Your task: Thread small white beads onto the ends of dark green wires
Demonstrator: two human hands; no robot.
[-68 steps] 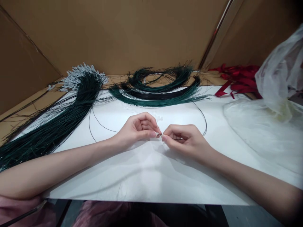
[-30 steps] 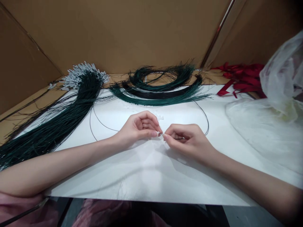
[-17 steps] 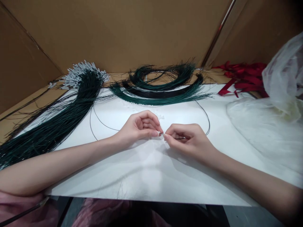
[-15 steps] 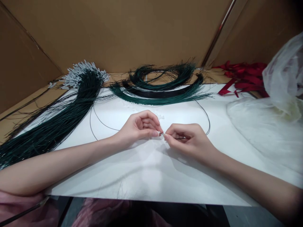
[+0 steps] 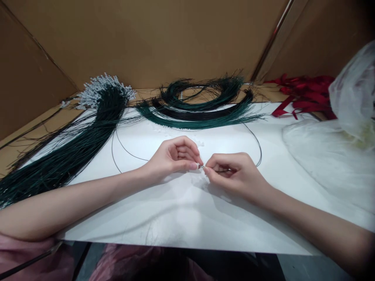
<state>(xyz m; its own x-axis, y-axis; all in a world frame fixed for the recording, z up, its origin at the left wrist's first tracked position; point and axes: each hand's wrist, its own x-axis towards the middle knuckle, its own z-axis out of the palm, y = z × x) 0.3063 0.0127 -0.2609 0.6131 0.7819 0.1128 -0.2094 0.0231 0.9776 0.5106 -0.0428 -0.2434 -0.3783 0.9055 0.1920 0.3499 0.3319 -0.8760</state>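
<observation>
Hardly shifted since earlier: left hand (image 5: 172, 158) and right hand (image 5: 231, 173) still meeting fingertip to fingertip, each pinching an end of the thin wire (image 5: 258, 146) looping behind. Easy to lose a springy end if either pinch slackens. Plenty of bare white sheet (image 5: 181, 218) below; green bundles (image 5: 202, 105) crowding beyond.
</observation>
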